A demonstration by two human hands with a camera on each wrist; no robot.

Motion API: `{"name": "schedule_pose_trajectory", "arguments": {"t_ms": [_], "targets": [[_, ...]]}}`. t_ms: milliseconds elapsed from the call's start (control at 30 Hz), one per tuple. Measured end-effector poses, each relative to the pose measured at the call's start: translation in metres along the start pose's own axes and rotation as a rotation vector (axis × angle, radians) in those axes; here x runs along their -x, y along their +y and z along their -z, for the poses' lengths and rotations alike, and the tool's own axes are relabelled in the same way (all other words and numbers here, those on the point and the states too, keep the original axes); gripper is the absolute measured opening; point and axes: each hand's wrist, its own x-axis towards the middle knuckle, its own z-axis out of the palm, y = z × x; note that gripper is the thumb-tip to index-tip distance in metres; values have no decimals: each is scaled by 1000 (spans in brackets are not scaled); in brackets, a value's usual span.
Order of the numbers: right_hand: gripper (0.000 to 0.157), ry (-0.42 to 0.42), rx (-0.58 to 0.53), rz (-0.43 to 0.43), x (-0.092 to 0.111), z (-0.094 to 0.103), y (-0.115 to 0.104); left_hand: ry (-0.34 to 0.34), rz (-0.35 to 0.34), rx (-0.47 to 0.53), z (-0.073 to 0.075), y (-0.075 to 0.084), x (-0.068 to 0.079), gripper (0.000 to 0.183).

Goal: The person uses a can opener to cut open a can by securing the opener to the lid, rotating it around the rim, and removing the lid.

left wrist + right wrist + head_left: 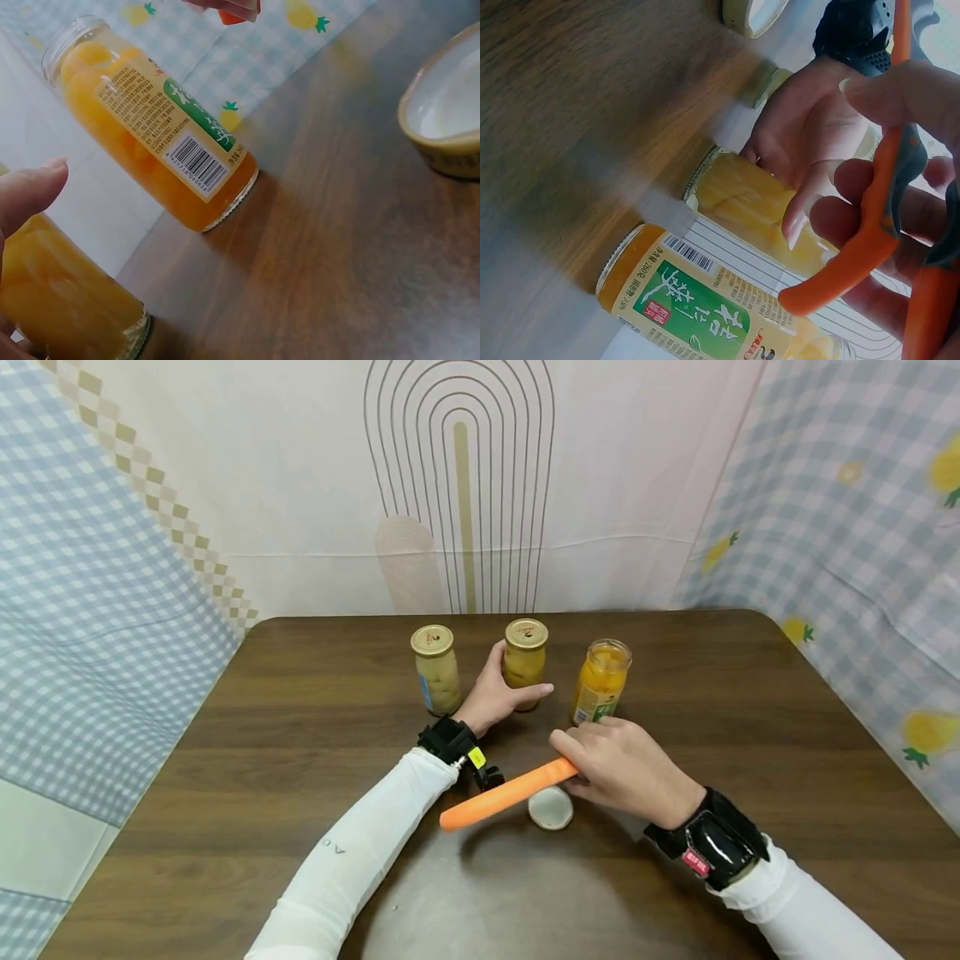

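My left hand (491, 693) is at the middle lidded jar (524, 665) of yellow fruit, fingers along its far-left side and the thumb stretched straight across its front. My right hand (630, 768) grips an orange-and-grey two-handled tool (510, 793), whose one orange handle points left over the table; grey inner parts (909, 157) show in the right wrist view. Just beyond the right hand stands an uncovered jar (602, 677) of orange fruit with a green label. A gold-rimmed lid (551, 808), white inside facing up, lies below the tool.
Left of my left hand stands another gold-lidded jar (437, 672) of pale fruit. All stand on a dark wooden table (315, 693). Patterned cloth hangs (300, 485) behind the far edge and at both sides.
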Motion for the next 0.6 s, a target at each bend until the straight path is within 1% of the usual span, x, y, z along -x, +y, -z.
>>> {"name": "schedule_pose_trajectory", "arguments": {"t_ms": [100,167,367,500,600], "targets": [[51,3,4,4,0,-1,0,3,-16,1,-1,2,-2,82],[50,9,6,7,0,-1,0,6,-12,-8,-1,3,-2,79],[36,23,18,16,0,-2,1,5,4,-35,-1,3,-4,70],[32,-2,34,17,0,0,1,0,14,-39,-1,2,-3,68],[36,-28,46,17,0,2,1,-3,18,-37,-1,0,-2,67]]}}
